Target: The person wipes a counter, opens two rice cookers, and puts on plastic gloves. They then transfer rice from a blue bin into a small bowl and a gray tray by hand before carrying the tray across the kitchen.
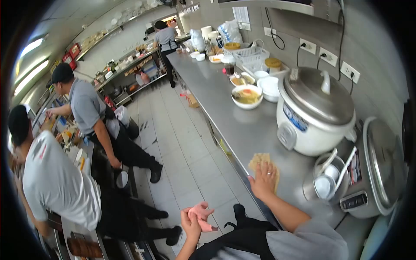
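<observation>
In the head view, my left hand [190, 223] is closed around a crumpled pink cloth [200, 213], held in the air in front of my apron, off the counter. My right hand [263, 180] lies flat on a yellowish-tan cloth [258, 159] near the front edge of the steel counter [234, 143]. Its fingers are stretched out over the cloth, and a ring shows on one of them. Beyond this hand stands a large white rice cooker [314, 117] with its metal lid on.
A metal pot [307, 186] with white-handled utensils and a second cooker [377, 173] are at the right. Bowls of soup [248, 102], stacked white bowls [268, 89] and a basket [251, 58] line the counter. Two co-workers [65, 182] stand left; another person [166, 41] is far back.
</observation>
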Demonstrator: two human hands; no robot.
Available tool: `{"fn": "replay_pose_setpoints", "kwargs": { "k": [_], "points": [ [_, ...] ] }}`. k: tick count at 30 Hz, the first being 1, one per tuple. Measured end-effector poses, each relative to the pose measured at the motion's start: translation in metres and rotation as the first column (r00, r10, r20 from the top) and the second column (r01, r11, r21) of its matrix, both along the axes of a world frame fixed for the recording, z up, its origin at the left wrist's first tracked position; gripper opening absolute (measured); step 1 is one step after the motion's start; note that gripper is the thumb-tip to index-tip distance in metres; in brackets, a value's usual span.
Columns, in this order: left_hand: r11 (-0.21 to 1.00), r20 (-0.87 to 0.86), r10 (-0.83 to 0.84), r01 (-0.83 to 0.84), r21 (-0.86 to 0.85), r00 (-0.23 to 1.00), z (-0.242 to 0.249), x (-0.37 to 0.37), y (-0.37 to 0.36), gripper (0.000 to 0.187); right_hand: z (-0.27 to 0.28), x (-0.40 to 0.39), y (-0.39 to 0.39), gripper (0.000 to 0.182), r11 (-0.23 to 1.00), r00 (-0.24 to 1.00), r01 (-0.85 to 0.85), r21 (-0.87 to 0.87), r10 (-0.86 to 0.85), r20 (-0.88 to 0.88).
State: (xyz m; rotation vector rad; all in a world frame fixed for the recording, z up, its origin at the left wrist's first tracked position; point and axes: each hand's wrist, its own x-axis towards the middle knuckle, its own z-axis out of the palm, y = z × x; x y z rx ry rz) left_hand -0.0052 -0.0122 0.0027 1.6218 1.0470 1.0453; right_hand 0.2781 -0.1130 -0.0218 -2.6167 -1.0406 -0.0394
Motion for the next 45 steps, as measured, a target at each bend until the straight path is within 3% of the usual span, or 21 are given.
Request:
{"fn": "replay_pose_setpoints", "kwargs": {
  "k": [4,11,15,19,23,24,28,31,32,35,39,45],
  "points": [
    [0.998,0.013,0.05,-0.05,-0.024,0.999,0.03,0.044,0.082,0.009,-0.01,0.067,0.149,0.071,0.998,1.0,-0.002,0.058,0.002,-0.006],
    [0.97,0.047,0.243,-0.244,0.005,0.969,-0.003,0.076,0.235,0.011,-0.018,0.147,0.365,0.07,0.999,0.999,0.0,0.051,-0.002,0.032],
    [0.972,-0.075,0.222,-0.227,-0.067,0.972,0.001,0.1,0.347,0.016,-0.016,0.2,0.475,0.069,0.995,0.994,0.095,-0.022,-0.094,0.048],
    [0.986,0.049,0.166,-0.164,-0.039,0.985,0.014,0.136,0.477,0.013,-0.024,0.273,0.573,0.069,0.963,0.957,0.269,0.031,-0.271,0.101],
    [0.988,0.048,0.104,-0.098,-0.123,0.993,0.028,0.182,0.587,0.01,-0.016,0.328,0.647,0.069,0.904,0.9,0.428,-0.006,-0.426,0.089],
    [0.977,0.115,0.084,-0.059,-0.205,0.99,0.038,0.202,0.61,0.01,-0.016,0.343,0.665,0.07,0.893,0.89,0.45,-0.018,-0.447,0.088],
    [1.0,0.046,-0.006,0.006,0.016,0.999,0.011,0.265,0.715,0.014,-0.017,0.399,0.741,0.073,0.9,0.898,0.435,0.001,-0.434,0.071],
    [0.983,0.058,-0.146,0.151,-0.106,0.988,0.029,0.321,0.777,0.019,-0.022,0.44,0.815,0.074,0.926,0.926,0.376,-0.018,-0.375,0.052],
    [0.973,0.076,-0.16,0.17,-0.157,0.984,0.009,0.334,0.802,0.024,-0.025,0.456,0.845,0.075,0.937,0.936,0.349,-0.023,-0.348,0.046],
    [0.969,0.004,-0.208,0.206,-0.133,0.978,0.001,0.377,0.861,0.025,-0.026,0.487,0.934,0.074,0.959,0.959,0.281,-0.032,-0.28,0.034],
    [0.975,-0.092,-0.19,0.177,-0.135,0.977,0.01,0.423,0.928,0.027,-0.028,0.508,1.054,0.072,0.985,0.985,0.173,-0.002,-0.172,0.027],
    [0.949,-0.03,-0.126,0.111,-0.296,0.992,0.001,0.477,1.024,0.027,-0.03,0.547,1.198,0.064,0.968,0.977,0.212,0.137,-0.212,-0.012]
  ]
}}
